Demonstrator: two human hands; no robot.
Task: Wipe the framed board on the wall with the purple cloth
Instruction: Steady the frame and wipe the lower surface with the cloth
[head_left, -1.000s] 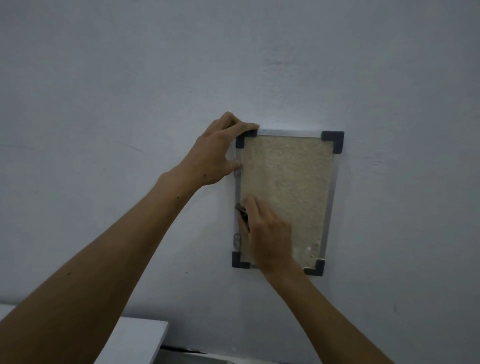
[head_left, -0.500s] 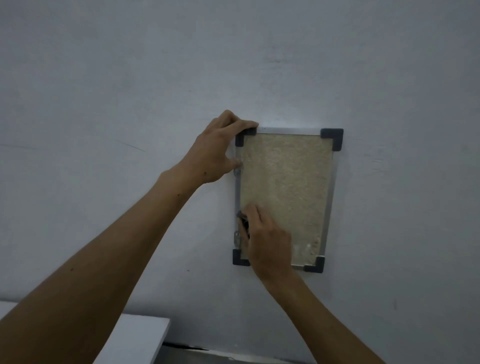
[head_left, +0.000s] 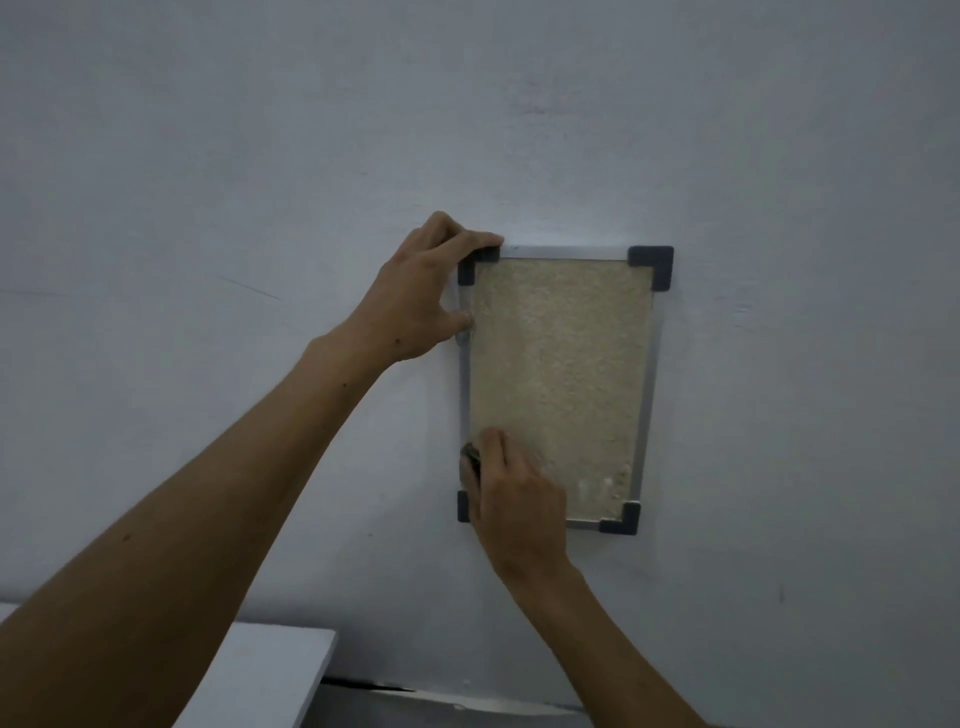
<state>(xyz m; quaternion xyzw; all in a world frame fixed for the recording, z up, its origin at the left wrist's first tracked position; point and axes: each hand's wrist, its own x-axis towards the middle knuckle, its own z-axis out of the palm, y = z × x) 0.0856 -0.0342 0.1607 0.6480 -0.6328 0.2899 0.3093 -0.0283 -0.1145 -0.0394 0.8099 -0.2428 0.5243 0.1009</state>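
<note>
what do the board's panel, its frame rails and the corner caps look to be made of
Board panel: likely cork or pressed fibre, matte; tan with a speckled, grainy surface.
Frame rails: probably aluminium, satin; thin pale grey strips with a dull sheen.
Corner caps: seemingly moulded plastic, matte; dark L-shaped pieces with rounded edges.
The dim light leaves all three uncertain.

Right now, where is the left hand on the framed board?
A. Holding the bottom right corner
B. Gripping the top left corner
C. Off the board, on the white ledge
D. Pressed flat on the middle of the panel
B: the left hand wraps the top left corner of the framed board, fingers over the top edge, thumb against the left rail.
</note>
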